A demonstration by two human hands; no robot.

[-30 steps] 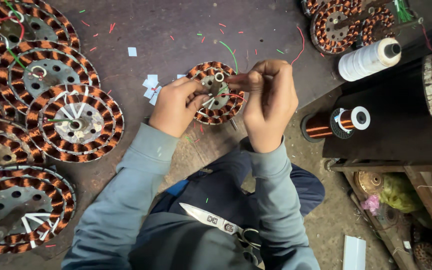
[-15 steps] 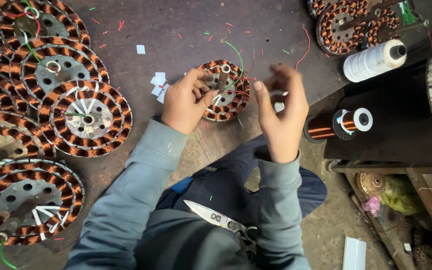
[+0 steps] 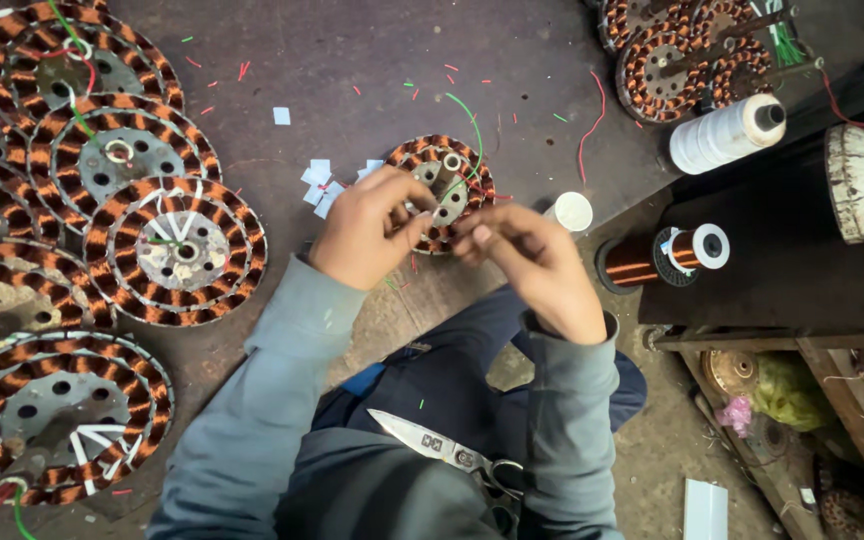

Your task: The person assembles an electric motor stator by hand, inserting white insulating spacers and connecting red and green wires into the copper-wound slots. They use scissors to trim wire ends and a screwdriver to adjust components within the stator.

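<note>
One copper-wound stator [image 3: 445, 190] touched by two hands' fingers [image 3: 407, 215], pinching its wires.

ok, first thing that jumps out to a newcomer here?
The stack of big copper-wound stators overlapping down the left side of the dark worktable. Next, at centre, the left hand and right hand meeting over a smaller wound stator with a green wire arcing off it. Scissors lie in the person's lap, and a copper wire spool sits right of the hands.

A motor-winding workshop: copper-wound stators [image 3: 177, 250], wire spool [image 3: 667, 257], littered workbench [image 3: 352, 60].
</note>
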